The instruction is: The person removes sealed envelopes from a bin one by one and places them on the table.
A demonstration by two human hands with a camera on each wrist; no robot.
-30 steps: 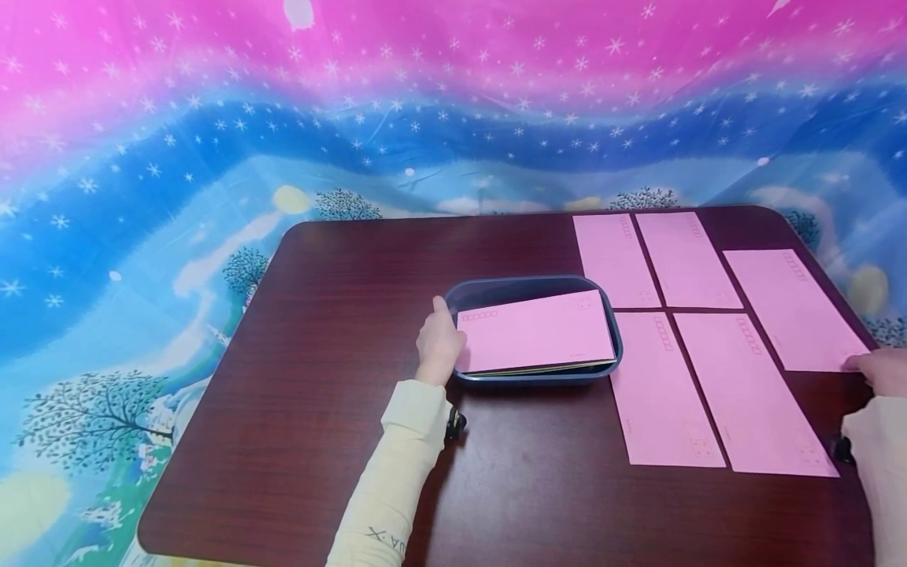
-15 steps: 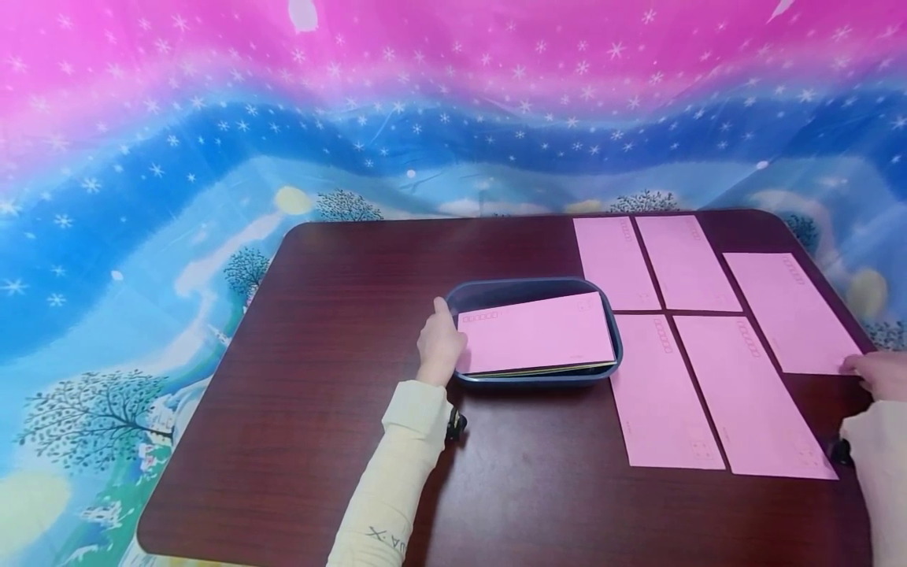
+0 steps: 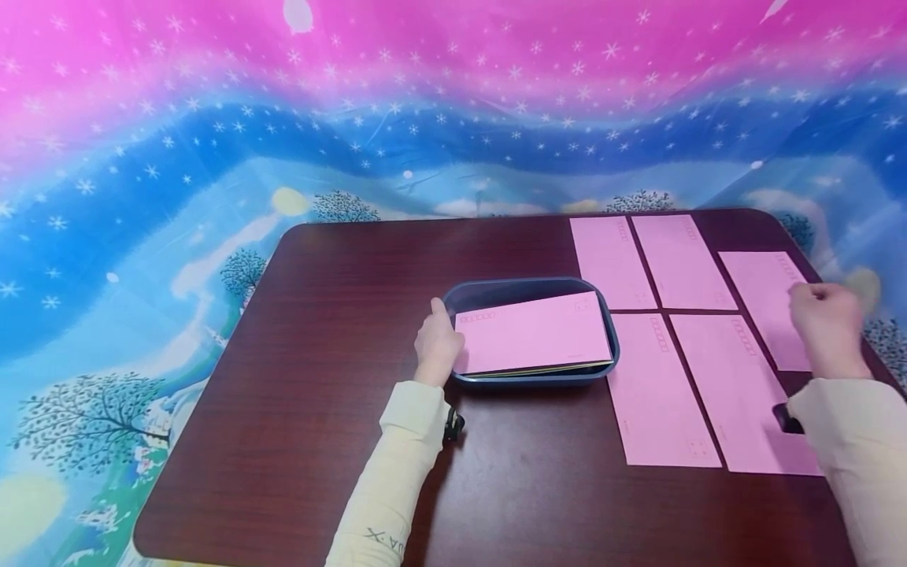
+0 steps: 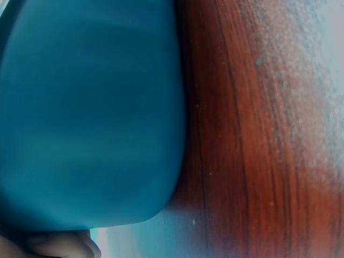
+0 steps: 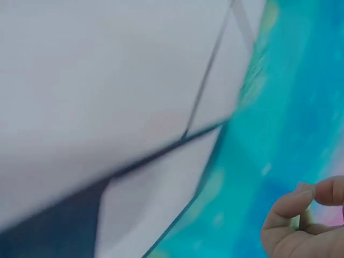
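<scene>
My left hand [image 3: 438, 346] grips the left end of a dark blue plastic tub [image 3: 538, 380]. In the left wrist view the tub's side [image 4: 91, 118] fills much of the picture, with fingers [image 4: 62, 244] under its lower edge. A stack of envelopes lies slightly askew inside, a pink envelope [image 3: 531, 331] on top and yellow edges below. My right hand [image 3: 827, 323] is over the rightmost pink envelope [image 3: 754, 299], covering part of it. Its fingers [image 5: 290, 207] curl loosely with thumb and fingertips close together, nothing held between them.
Beside the tub, pink envelopes lie flat in two rows: two at the back [image 3: 612, 264], two larger-looking in front [image 3: 666, 394]. The dark wooden table [image 3: 319, 339] has rounded corners. Behind it hangs a snowflake-patterned cloth [image 3: 425, 118].
My right hand has left the near corner of the rightmost envelope and moved up and left over it. That envelope lies where it was. The left hand stays on the tub.
</scene>
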